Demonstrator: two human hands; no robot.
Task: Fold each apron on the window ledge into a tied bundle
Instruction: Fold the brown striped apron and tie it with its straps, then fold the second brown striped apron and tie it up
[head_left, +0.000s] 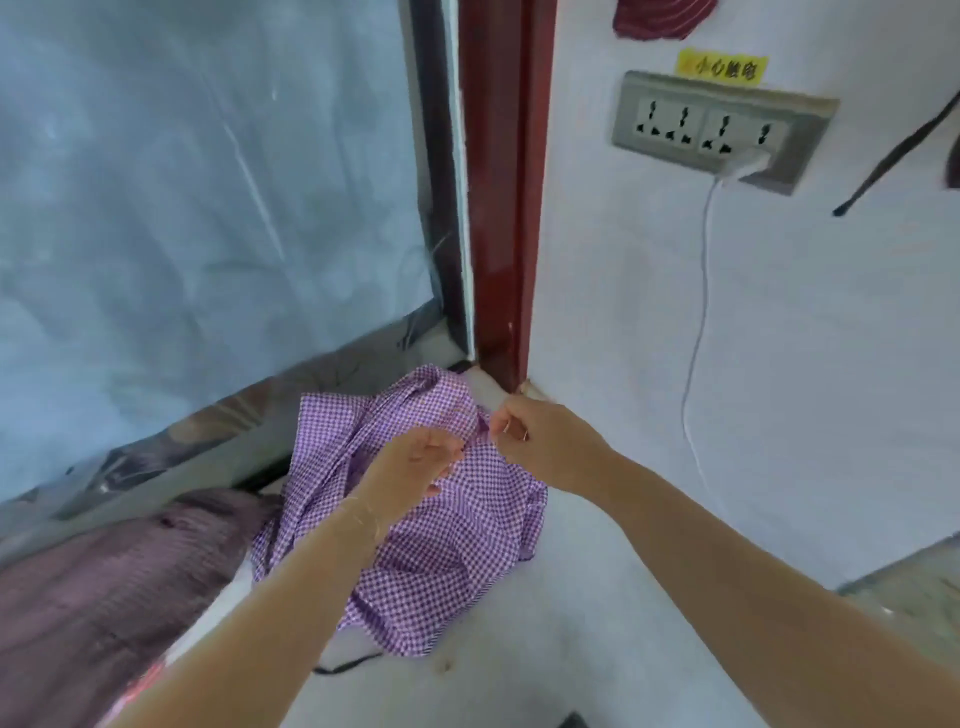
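The purple checked apron (415, 525) lies crumpled on the white ledge (561, 623), in the far right corner by the red window frame (501, 208); since it is loose, a pull on one fold could drag the heap off or lose its strap. The right hand (540, 441) pinches the cloth's far edge, while the left hand (415, 462) rests on it (fingers loosely curled; whether they hold anything I cannot tell), with a maroon cloth (119, 571) near left.

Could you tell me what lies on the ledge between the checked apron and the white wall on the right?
Nothing: in the head view the ledge is bare between the checked apron and the wall.
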